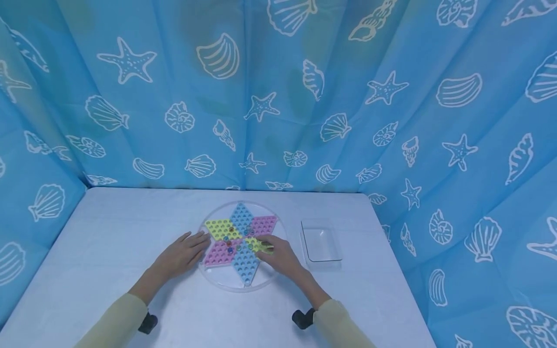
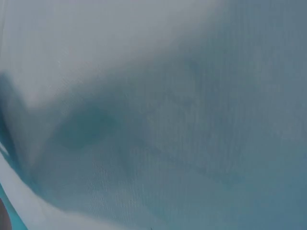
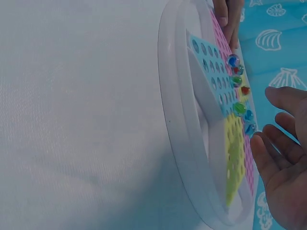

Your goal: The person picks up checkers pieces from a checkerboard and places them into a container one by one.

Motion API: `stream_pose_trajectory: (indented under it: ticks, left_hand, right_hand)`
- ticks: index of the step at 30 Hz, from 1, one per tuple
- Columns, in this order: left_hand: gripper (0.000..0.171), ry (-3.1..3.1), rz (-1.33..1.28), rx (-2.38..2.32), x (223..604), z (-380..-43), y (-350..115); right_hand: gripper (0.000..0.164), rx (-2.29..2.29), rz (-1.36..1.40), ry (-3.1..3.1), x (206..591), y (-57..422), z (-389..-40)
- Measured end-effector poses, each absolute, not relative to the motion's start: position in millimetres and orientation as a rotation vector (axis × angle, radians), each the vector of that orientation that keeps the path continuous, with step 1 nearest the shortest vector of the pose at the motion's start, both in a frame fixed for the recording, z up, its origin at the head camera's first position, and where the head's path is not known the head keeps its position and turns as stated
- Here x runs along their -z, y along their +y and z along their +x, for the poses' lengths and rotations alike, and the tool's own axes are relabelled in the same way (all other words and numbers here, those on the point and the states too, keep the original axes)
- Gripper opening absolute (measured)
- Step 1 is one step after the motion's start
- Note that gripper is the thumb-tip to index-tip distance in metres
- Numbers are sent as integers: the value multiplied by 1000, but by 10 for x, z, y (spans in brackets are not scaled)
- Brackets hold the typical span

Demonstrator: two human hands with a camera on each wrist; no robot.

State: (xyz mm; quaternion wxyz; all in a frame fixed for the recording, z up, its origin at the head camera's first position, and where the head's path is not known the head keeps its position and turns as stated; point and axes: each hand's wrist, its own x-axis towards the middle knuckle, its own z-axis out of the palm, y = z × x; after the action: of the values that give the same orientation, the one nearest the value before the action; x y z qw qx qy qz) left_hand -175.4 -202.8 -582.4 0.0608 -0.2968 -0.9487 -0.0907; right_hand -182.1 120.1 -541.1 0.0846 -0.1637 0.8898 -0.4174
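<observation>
A round, clear-rimmed Chinese checkers board (image 1: 217, 279) with a pink, yellow and blue star lies on the table. Several glass marbles (image 3: 239, 109) sit in holes around its middle, green, blue and red among them. My right hand (image 1: 278, 253) is over the right-hand yellow point, covering part of it. In the right wrist view the right hand (image 3: 283, 167) has thumb and fingers apart and loosely bent, with nothing visible between them. At the board's left rim, my left hand (image 1: 187, 252) rests with fingers extended. The left wrist view shows mostly blurred, shadowed cloth.
To the right of the board stands a clear rectangular container (image 1: 322, 244). White cloth covers the table (image 1: 109, 232). A blue curtain (image 1: 278, 72) printed with shells and starfish hangs behind and along both sides.
</observation>
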Motion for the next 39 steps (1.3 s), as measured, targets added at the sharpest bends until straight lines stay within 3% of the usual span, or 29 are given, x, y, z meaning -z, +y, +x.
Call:
stream_pose_trajectory:
  ticks: [21,39]
  left_hand:
    - [54,-3001,-984,145,5823,-1800,-2054]
    - [56,-2991,-998,129,5865,-1804,-2071]
  right_hand:
    - [42,1266,-402,2623,5641,979,-1933]
    - [28,1302,-450,2731,5752,936,-1972]
